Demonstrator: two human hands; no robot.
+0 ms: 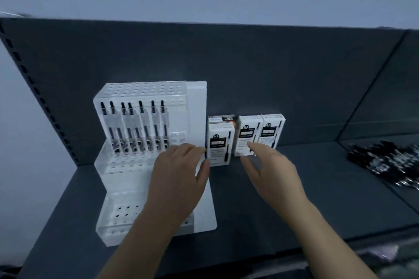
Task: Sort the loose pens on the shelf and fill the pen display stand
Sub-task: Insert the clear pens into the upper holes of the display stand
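Head view showed my left fingers curled by the stand, grip impossible to tell, right fingers spread loose; a careless nudge could have toppled the boxes.

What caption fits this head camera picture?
Left hand and right hand reach toward white pen boxes beside a partly filled pen stand.

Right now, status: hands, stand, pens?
Both empty: left hand over stand, right hand reaching at boxes. Back row: seven pens; lower tiers show empty holes. Pile of loose pens far right, untouched.
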